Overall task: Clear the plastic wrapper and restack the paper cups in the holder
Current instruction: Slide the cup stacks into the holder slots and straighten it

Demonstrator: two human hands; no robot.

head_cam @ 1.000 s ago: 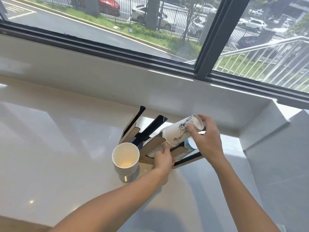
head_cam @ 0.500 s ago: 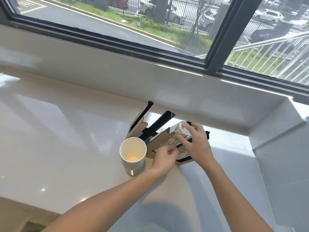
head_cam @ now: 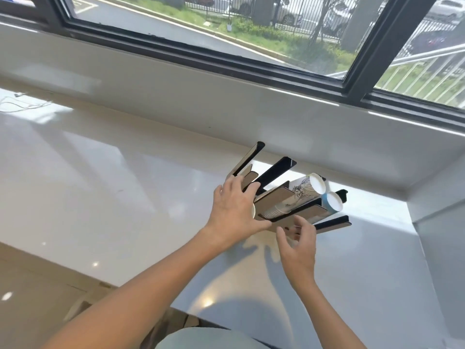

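Holder (head_cam: 281, 197) on worktop (head_cam: 113, 185), at your 12 o'clock, below window (head_cam: 226, 34). Two cup stacks (head_cam: 299, 195) lie in holder slots, side by side. Your left hand (head_cam: 234, 210) at holder's 9 o'clock, touching; right hand (head_cam: 299, 245) at its 6 o'clock.

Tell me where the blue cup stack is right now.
In the head view, the blue cup stack lies in the holder, right of centre, beside the white printed stack and beyond the right hand.

Glossy white counter (head_cam: 105, 177) below a dark-framed window (head_cam: 362, 59), sunlit outside.
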